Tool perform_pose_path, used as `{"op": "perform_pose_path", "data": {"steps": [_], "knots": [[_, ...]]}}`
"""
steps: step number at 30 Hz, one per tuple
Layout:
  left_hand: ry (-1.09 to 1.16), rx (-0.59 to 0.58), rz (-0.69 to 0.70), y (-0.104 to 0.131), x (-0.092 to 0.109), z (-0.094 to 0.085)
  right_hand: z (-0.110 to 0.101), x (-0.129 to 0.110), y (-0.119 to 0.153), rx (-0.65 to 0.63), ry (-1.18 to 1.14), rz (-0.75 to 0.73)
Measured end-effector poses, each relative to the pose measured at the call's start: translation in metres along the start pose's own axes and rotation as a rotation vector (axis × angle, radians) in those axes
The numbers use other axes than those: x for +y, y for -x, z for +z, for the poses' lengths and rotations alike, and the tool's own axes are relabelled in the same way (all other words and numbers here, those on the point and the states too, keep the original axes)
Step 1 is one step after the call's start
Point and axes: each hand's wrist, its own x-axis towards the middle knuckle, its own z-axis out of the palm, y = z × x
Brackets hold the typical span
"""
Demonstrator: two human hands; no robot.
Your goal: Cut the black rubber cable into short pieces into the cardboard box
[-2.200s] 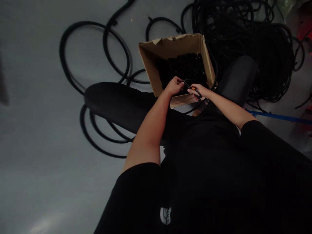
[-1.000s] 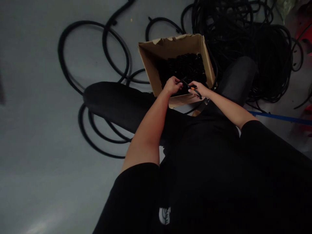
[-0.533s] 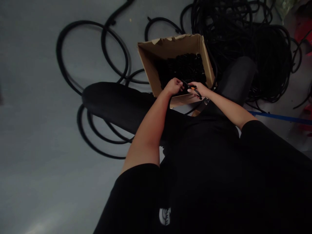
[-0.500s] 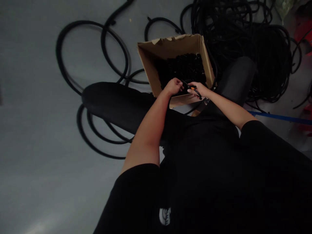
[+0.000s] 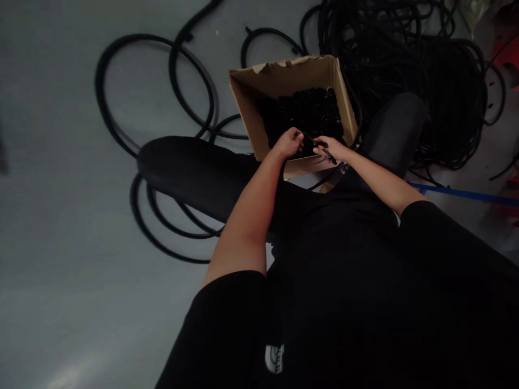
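Over the near side of an open cardboard box (image 5: 247, 111), my two hands are close together. My right hand (image 5: 334, 147) is closed around a hand tool with black and orange handles (image 5: 329, 155), perhaps pliers or scissors. The tool's dark tip points toward my left hand (image 5: 288, 142). That hand's fingers are pinched together near the tip; whatever dark thing they hold blends into the box's contents. Many small black pieces (image 5: 310, 111) fill the lower part of the box, too dark to tell their kind.
Black hose or thick cable (image 5: 121, 38) lies in loops on the grey floor at left. A large tangled heap of black cable (image 5: 450, 108) is at right. My legs (image 5: 182, 167) flank the box. Blue tape or strap (image 5: 478, 196) and red objects (image 5: 508, 51) show at the right.
Both hands stay nearly in place. The fingers of my right hand and the tool's handles have shifted slightly, the handles appearing closer together.
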Motion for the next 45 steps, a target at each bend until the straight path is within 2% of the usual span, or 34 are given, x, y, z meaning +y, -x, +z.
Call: {"op": "perform_pose_path", "data": {"steps": [3,5,8,11,14,17,20,25,29,32,36,41,45], "knots": [[0.001,0.046,-0.002,-0.003,-0.002,-0.001,0.005,0.010,-0.010,0.122,-0.040,0.113],[-0.014,0.052,-0.036,-0.004,0.000,0.000,0.007,0.013,-0.013,0.157,-0.067,0.120],[0.008,0.063,-0.047,-0.003,0.005,0.001,0.007,0.010,-0.011,0.167,-0.100,0.145],[0.094,0.148,-0.017,0.000,0.012,0.000,0.006,0.003,-0.006,0.154,-0.151,0.220],[0.118,0.200,-0.049,0.007,0.019,-0.002,0.006,-0.002,-0.002,0.141,-0.199,0.249],[0.099,0.169,-0.063,0.016,0.023,-0.002,0.006,-0.003,0.000,0.095,-0.188,0.241],[0.085,0.084,-0.027,0.020,0.023,0.000,0.007,-0.001,0.001,0.058,-0.155,0.230],[0.108,0.002,0.067,0.015,0.016,0.000,0.006,0.006,-0.001,0.056,-0.139,0.183],[0.122,0.023,0.050,0.011,0.011,-0.001,0.004,0.010,-0.006,0.062,-0.136,0.111],[0.073,0.084,-0.003,0.011,0.010,-0.002,0.002,0.011,-0.008,0.089,-0.115,0.085],[0.035,0.120,0.015,0.013,0.012,-0.004,-0.001,0.010,-0.009,0.098,-0.083,0.082],[0.045,0.026,0.039,0.017,0.018,-0.006,-0.003,0.014,-0.010,0.107,-0.063,0.113],[0.075,-0.071,0.055,0.019,0.020,-0.005,-0.004,0.017,-0.011,0.075,-0.059,0.077]]}}
